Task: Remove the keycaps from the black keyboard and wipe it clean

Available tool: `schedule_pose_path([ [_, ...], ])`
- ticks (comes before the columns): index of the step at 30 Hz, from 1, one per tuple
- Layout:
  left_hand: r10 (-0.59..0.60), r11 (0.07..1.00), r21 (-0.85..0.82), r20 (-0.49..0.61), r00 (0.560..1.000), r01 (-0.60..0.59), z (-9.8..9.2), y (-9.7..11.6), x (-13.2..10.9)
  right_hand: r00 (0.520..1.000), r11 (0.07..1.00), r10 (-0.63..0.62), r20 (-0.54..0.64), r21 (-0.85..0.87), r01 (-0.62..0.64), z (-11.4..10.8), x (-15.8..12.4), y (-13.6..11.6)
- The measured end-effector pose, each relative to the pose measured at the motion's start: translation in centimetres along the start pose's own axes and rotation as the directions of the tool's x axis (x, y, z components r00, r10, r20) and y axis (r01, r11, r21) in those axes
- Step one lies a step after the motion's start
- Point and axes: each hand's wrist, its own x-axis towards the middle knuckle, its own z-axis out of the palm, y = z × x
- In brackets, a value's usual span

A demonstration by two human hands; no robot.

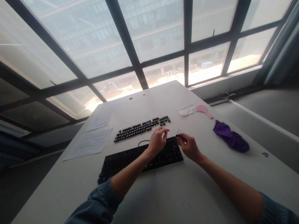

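A black keyboard [140, 157] lies in front of me, with many of its keycaps off. My right hand [188, 144] pinches a small wire keycap puller [179, 130] above the keyboard's right end; its thin wires stick up past the fingertips. My left hand [158, 139] hovers over the right part of the keyboard, fingers bent and thumb and forefinger a little apart, with nothing visible in them. Just behind the keyboard, loose black keycaps [137, 129] lie in rows. Both forearms hide parts of the keyboard.
Printed sheets [90, 144] lie on the white table [161, 199] to the left. On the right are a clear plastic bag [186, 110], a pink brush-like thing [203, 110] and a purple cloth [230, 137]. A black cable [143, 141] curves behind the keyboard. Large windows stand beyond the table.
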Motion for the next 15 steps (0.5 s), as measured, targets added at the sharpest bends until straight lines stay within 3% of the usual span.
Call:
schedule_pose_path([
  [5,0.011,0.996,-0.084,0.098,0.995,-0.003,1.5,1.6,-4.2,0.991,0.993,-0.069,0.111,-0.093,0.079,0.5,-0.2,0.0],
  [10,0.039,0.997,-0.065,0.115,0.993,-0.031,2.4,1.3,-4.6,0.981,0.991,-0.065,0.185,-0.103,0.085,0.5,-0.1,0.3],
  [15,0.094,0.994,-0.07,0.138,0.986,-0.085,1.7,1.7,-4.8,0.957,0.983,-0.14,0.255,-0.08,0.165,0.1,-0.7,-0.1],
])
